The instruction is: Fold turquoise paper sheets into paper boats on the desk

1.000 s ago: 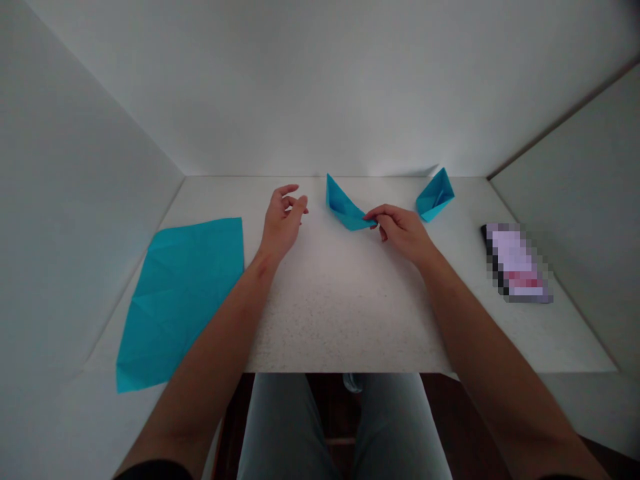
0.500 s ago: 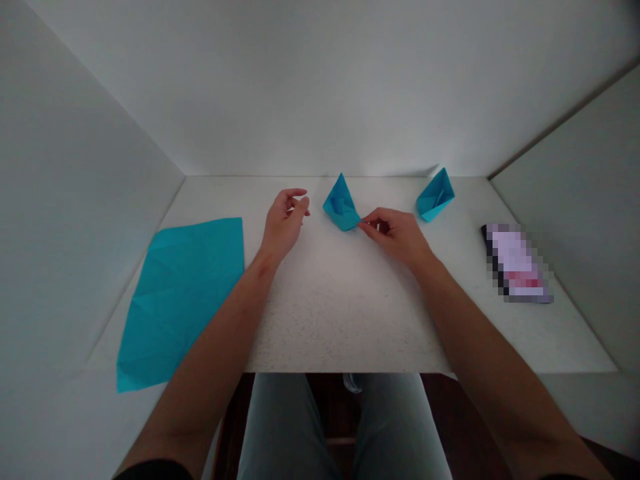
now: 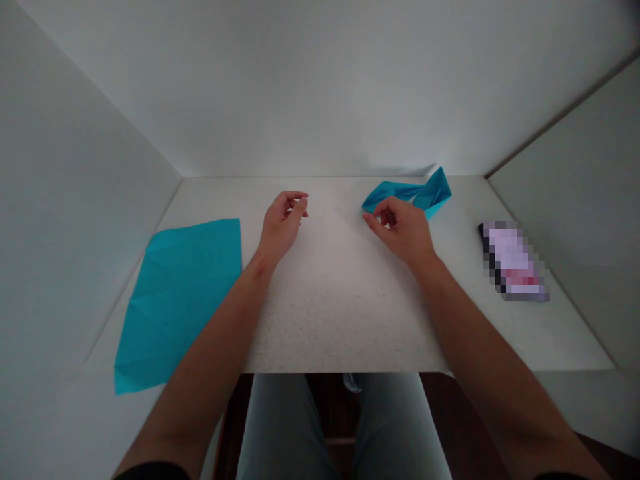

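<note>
My left hand (image 3: 285,217) hovers over the left middle of the white table, its fingers loosely curved and holding nothing. My right hand (image 3: 403,230) is at the right middle, thumb and fingers curled with a gap between them. Just behind its fingertips lies a folded blue paper boat (image 3: 387,191), long and pointed at its left end; the hand hides its lower side. Against its right end stands a second folded blue paper boat (image 3: 436,190), with a raised peak, partly covered by the hand.
A creased sheet of blue paper (image 3: 185,293) lies flat at the left, partly under my left forearm and over the table's front edge. A phone (image 3: 515,260) with a blurred screen lies at the right. White walls (image 3: 310,87) enclose the table (image 3: 330,313) behind and at both sides.
The first paper boat has moved right from between my hands to beside the second boat. My right hand has shifted slightly right, its pinch loosened. My left hand is nearly unmoved.
</note>
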Demonstrator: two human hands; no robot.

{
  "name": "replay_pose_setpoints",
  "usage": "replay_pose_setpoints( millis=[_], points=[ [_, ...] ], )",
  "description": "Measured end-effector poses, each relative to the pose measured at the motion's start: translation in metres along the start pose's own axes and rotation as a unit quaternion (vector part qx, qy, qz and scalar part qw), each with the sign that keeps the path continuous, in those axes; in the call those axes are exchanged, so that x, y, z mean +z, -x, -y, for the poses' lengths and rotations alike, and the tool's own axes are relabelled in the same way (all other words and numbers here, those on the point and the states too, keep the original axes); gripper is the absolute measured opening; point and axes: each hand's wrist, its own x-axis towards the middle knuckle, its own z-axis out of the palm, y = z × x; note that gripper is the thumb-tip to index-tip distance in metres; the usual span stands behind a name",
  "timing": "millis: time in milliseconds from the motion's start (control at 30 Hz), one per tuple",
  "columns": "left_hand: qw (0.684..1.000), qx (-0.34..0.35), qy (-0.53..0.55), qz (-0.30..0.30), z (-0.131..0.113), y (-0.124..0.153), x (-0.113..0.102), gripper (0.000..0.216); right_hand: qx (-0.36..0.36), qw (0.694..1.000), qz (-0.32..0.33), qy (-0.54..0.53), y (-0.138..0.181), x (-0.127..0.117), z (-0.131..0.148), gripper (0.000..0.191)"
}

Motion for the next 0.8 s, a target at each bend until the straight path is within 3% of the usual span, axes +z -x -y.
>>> replay_pose_setpoints(
  millis=[133,267,367,500,567,667,800],
  points=[
    [0.997,0.060,-0.035,-0.021,-0.004,0.002,-0.003,0.015,-0.041,0.998,0.055,0.014,0.001,-0.001,0.006,0.034],
    [0.971,0.196,-0.134,-0.038,-0.021,0.015,-0.010,0.018,-0.086,0.987,0.132,0.015,0.004,0.001,0.009,0.034],
    [0.940,0.292,-0.163,-0.066,-0.049,0.028,-0.014,0.018,-0.116,0.980,0.161,0.019,0.007,0.004,0.009,0.034],
    [0.925,0.335,-0.113,-0.137,-0.103,0.031,-0.025,0.028,-0.136,0.975,0.175,0.016,0.007,0.007,0.006,0.034],
    [0.921,0.352,-0.112,-0.128,-0.127,0.028,-0.038,0.032,-0.138,0.975,0.176,0.010,0.007,0.009,0.004,0.034],
    [0.925,0.311,-0.207,-0.064,-0.138,0.036,-0.068,0.032,-0.144,0.974,0.172,-0.006,0.007,0.012,0.001,0.033],
    [0.899,0.156,-0.408,-0.019,-0.097,0.100,-0.122,0.043,-0.151,0.974,0.166,-0.028,0.006,0.014,-0.002,0.030]
  ],
)
